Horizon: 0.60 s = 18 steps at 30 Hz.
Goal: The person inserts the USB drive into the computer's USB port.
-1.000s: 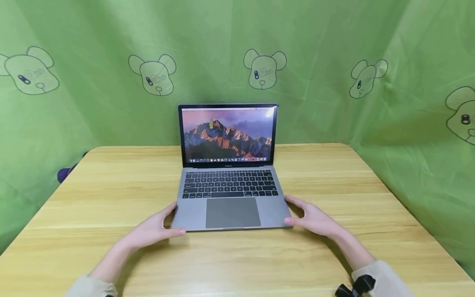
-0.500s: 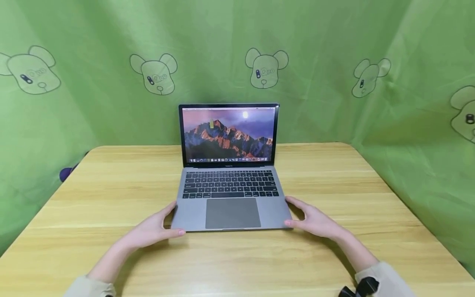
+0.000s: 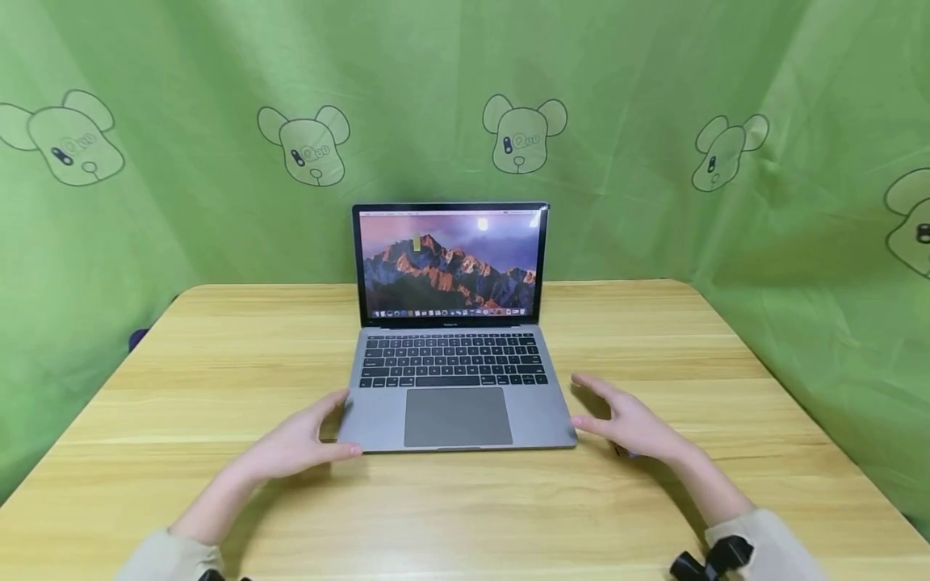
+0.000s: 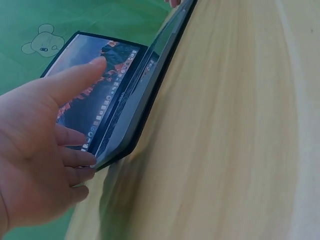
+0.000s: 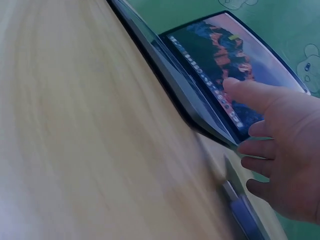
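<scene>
A grey laptop [image 3: 458, 420] stands on the table with its lid raised and a mountain picture on its lit screen [image 3: 450, 266]. My left hand [image 3: 294, 444] is at its front left corner, thumb stretched forward and fingertips close by the side edge. In the left wrist view, the left hand's thumb [image 4: 82, 77] overlaps the screen. My right hand [image 3: 635, 424] lies just off the laptop's right edge, fingers loosely spread with nothing in them. Below it on the table, a blue stick with a metal plug, like a USB flash drive [image 5: 245, 215], is partly hidden in the head view.
The light wooden table [image 3: 218, 363] extends around the laptop. A green curtain [image 3: 414, 81] printed with bear heads hangs behind and at both sides. Past the left table edge a small purple thing [image 3: 136, 339] peeks out.
My right hand has moved slightly to the right and away, off the laptop's right edge, and the small stick beneath it now shows. The left hand and laptop stay almost unchanged.
</scene>
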Each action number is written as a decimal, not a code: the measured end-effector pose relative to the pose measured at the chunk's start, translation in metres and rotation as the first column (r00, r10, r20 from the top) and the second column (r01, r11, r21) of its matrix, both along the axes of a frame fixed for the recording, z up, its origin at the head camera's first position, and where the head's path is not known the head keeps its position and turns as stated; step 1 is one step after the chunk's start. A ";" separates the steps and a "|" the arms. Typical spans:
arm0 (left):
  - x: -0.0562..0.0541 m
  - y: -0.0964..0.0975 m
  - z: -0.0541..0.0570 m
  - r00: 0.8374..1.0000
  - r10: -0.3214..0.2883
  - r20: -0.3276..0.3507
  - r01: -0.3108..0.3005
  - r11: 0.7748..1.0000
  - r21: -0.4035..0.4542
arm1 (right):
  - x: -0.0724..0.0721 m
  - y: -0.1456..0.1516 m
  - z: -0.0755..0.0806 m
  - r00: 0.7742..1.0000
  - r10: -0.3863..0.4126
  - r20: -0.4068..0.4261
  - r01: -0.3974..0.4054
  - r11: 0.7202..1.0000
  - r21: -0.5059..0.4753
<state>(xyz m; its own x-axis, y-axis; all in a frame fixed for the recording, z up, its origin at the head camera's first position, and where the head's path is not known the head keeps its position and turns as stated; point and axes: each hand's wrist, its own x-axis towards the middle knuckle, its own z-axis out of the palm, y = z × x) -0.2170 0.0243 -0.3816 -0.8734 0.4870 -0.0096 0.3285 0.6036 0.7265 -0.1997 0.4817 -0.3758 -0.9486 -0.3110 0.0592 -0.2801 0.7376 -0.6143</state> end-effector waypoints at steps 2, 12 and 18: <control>0.000 0.000 0.000 0.998 -0.002 -0.062 0.001 1.000 -0.030 | -0.001 0.006 0.001 1.000 -0.014 -0.022 0.014 1.000 0.011; 0.001 -0.003 0.001 0.911 -0.047 -0.409 -0.084 0.951 -0.297 | 0.014 0.042 0.015 0.998 -0.025 -0.058 0.029 0.997 0.069; 0.001 -0.003 -0.002 0.872 -0.098 -0.479 -0.121 0.906 -0.405 | 0.028 0.056 0.016 0.999 -0.025 -0.045 0.030 0.993 0.118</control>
<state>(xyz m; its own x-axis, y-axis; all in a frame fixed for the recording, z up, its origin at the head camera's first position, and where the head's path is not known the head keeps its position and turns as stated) -0.2159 0.0211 -0.3839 -0.8251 0.5230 0.2135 0.5580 0.8135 0.1637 -0.1721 0.5379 -0.3600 -0.9542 -0.2922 0.0646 -0.2833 0.8126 -0.5093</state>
